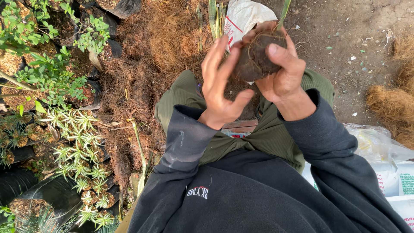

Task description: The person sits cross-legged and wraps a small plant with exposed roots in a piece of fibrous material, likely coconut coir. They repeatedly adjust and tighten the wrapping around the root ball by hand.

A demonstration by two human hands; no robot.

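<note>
Small potted variegated plants at left, coconut fibre pile behind. Left hand, fingers spread loose, presses the side of a dark root ball; right hand clenches it from behind, raised over the lap for shaping.

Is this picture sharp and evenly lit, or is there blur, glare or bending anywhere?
Head view: soft, even daylight, no hard shadows; root ball and both hands, left hand, right hand, look sharp; white sack bright, slightly washed out; wide lens bends the edges.
</note>
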